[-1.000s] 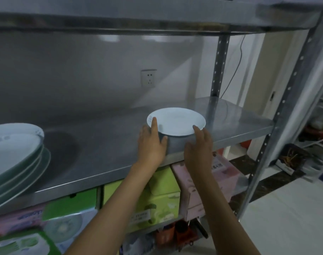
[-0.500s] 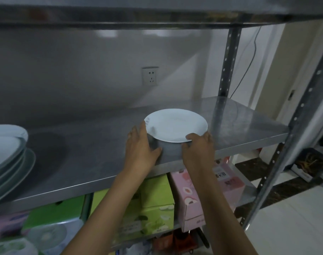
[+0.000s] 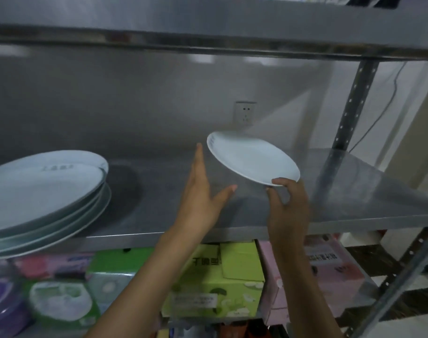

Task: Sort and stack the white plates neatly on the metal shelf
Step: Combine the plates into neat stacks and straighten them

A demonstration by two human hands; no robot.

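The round ceramic plate [image 3: 252, 158] pinched in your right hand [image 3: 287, 208] is plain white, with a faint grey mark near its far rim. Well to the left of your left hand [image 3: 200, 198], the stack of large oval plates [image 3: 44, 191] is white too, the top one printed with small grey lettering. The steel shelf [image 3: 354, 191] under both hands is dull silver-grey. Below your wrists sit a lime-green cardboard box [image 3: 217, 276] with dark lettering and a pale pink box [image 3: 330, 269].

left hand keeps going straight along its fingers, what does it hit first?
Likely the near-left rim of the small plate just right of the left hand's fingertips; it may pass it toward the back wall. Depth unclear.
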